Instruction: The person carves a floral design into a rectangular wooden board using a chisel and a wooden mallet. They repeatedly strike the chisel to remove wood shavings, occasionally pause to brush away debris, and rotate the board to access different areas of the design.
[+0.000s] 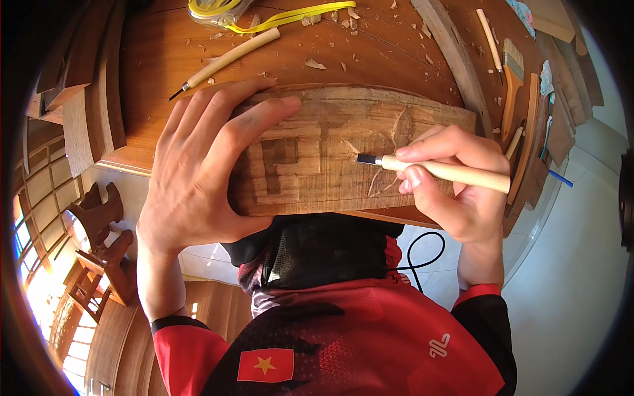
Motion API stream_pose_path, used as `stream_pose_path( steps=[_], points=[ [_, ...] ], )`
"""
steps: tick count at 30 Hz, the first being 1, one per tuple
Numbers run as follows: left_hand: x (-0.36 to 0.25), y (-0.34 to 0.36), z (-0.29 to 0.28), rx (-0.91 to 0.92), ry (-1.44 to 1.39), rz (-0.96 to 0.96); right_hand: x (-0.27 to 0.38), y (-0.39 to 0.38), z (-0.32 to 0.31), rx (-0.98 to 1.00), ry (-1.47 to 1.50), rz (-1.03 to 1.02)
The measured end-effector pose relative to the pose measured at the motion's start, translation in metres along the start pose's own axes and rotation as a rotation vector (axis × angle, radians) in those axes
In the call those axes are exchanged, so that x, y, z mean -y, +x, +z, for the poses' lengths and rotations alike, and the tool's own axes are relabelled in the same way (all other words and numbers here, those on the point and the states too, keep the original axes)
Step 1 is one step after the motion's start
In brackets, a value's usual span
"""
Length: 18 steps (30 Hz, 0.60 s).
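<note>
A brown wooden board [330, 181] lies along the near edge of the table, with recessed squared shapes cut into its left half and leaf outlines on its right. My left hand [198, 148] is spread over the board's left end, thumb at the near edge and fingers reaching to the far edge. In my right hand [456, 171] is a wood carving chisel [462, 175] with a pale handle. Its dark flat blade points left and rests at or just over the board, beside a small raised sliver near the leaf lines.
Beyond the board lie a second carving tool [231, 59], a yellow tape measure [290, 14] and scattered shavings [315, 64]. A curved wooden strip [456, 53], a paintbrush [512, 86] and another pale-handled tool [489, 41] are at right. Wood pieces [86, 119] stack at left.
</note>
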<state>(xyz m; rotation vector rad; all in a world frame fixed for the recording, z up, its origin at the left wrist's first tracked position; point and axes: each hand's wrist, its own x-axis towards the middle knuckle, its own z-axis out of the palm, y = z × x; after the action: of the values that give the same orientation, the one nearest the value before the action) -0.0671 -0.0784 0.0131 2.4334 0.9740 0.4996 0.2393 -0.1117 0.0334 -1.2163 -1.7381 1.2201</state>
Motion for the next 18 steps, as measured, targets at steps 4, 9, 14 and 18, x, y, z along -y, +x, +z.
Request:
stream_pose_path(
  steps=[4, 9, 14, 18],
  points=[
    [-0.001, 0.0, -0.001, 0.016, 0.012, -0.009, 0.004, 0.001, 0.001, -0.021, -0.141, -0.136],
    [-0.001, 0.001, -0.001, 0.02, 0.023, -0.011, 0.01, -0.01, 0.011, -0.232, 0.198, 0.081],
    [-0.001, 0.0, 0.0, 0.018, 0.042, -0.013, 0.006, -0.014, 0.018, -0.179, 0.252, 0.215],
    [0.002, 0.0, 0.002, 0.006, 0.046, -0.002, 0.014, -0.014, 0.024, -0.218, 0.245, 0.315]
  ],
)
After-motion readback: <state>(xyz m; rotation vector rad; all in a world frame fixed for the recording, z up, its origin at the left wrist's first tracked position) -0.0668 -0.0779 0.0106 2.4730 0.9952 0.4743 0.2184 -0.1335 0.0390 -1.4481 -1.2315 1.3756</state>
